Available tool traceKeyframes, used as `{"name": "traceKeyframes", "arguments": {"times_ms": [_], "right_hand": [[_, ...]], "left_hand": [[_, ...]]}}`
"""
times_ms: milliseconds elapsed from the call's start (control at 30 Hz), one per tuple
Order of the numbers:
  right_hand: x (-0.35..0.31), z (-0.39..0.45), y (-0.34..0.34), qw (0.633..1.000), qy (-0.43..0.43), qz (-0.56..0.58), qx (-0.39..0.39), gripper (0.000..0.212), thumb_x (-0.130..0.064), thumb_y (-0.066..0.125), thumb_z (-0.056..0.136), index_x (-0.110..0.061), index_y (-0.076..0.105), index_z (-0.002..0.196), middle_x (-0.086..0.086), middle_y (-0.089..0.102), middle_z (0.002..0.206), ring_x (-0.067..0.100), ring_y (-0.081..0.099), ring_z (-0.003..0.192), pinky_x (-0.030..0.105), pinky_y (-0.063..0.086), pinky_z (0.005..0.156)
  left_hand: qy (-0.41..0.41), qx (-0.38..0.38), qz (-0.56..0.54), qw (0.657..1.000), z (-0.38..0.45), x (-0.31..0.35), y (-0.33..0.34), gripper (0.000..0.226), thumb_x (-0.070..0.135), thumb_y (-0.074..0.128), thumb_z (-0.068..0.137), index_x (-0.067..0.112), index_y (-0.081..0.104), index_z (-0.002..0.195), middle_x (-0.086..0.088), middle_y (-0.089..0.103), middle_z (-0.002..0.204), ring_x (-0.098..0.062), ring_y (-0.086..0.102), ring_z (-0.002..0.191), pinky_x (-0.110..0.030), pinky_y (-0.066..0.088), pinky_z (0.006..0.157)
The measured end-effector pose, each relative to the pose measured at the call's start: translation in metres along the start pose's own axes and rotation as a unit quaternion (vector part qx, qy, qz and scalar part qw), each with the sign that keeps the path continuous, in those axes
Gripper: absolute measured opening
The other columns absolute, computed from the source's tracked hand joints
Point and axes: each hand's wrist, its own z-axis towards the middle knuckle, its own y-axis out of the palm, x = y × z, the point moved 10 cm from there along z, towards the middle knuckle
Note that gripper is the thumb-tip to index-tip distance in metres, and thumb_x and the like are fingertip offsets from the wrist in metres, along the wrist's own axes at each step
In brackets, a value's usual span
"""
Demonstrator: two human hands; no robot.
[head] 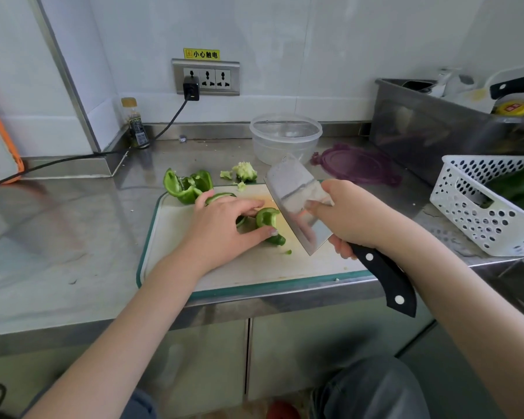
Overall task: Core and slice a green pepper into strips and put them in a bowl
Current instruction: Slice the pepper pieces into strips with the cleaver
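Looking down from the head camera, a white plastic cutting board with a teal rim (170,237) lies on a stainless steel counter (58,225), its near edge flush with the counter's front lip. The left hand (221,228) presses fingers and thumb down on a curled piece of green pepper (266,217) at mid-board. The right hand (350,216) is clenched round the black riveted handle of a broad steel cleaver (297,204), whose blade stands just at 3 o'clock of that piece. A larger cut section of green pepper (188,186) sits on the board's far left corner, at 10 o'clock. The pale core with seeds (244,171) lies off the board at 12 o'clock. Beyond it stands a clear plastic bowl (286,137), holding no strips, with a purple lid (357,164) beside it. Bare counter stretches wide at 9 o'clock. At 3 o'clock a white perforated basket (478,219), cut off by the frame, crowds the board. The left palm hides part of the pepper.
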Motion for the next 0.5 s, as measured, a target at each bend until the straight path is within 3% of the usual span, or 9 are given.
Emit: {"name": "traceKeyframes", "arguments": {"times_ms": [167,333,433,500], "right_hand": [[-0.006,0.001,0.006,1.000,0.000,-0.002,-0.008,0.030,-0.028,0.043,0.099,-0.001,0.054,0.107,0.005,0.052,0.055,0.011,0.049,0.033,0.017,0.039,0.033],[-0.011,0.003,0.012,1.000,-0.009,-0.015,0.004,0.014,-0.023,0.041,0.099,-0.010,0.044,0.092,0.003,0.050,0.057,0.002,0.042,0.020,0.009,0.029,0.026],[-0.013,0.005,0.014,0.999,-0.013,-0.043,0.013,0.013,-0.021,0.040,0.098,-0.010,0.042,0.091,0.003,0.049,0.062,0.006,0.049,0.030,0.013,0.033,0.027],[-0.016,0.006,0.016,0.998,-0.015,-0.053,0.017,0.020,-0.020,0.039,0.098,-0.011,0.040,0.080,0.003,0.048,0.063,0.011,0.049,0.036,0.016,0.036,0.030]], "left_hand": [[-0.007,-0.005,-0.029,1.000,0.000,0.000,-0.001,0.072,0.081,0.051,0.060,0.035,0.067,0.112,0.014,0.066,0.112,-0.004,0.051,0.113,-0.030,0.007,0.112],[-0.014,0.001,-0.047,0.999,0.001,-0.001,-0.004,0.073,0.080,0.047,0.055,0.034,0.069,0.107,0.017,0.066,0.103,-0.002,0.054,0.105,-0.033,0.009,0.114],[-0.013,-0.004,-0.047,0.999,0.002,-0.002,-0.002,0.075,0.086,0.053,0.054,0.035,0.069,0.107,0.020,0.062,0.097,0.000,0.053,0.102,-0.033,0.009,0.113],[-0.017,-0.007,-0.049,0.999,0.002,-0.003,-0.001,0.076,0.084,0.053,0.053,0.034,0.069,0.108,0.020,0.062,0.097,0.000,0.052,0.103,-0.031,0.008,0.112]]}}
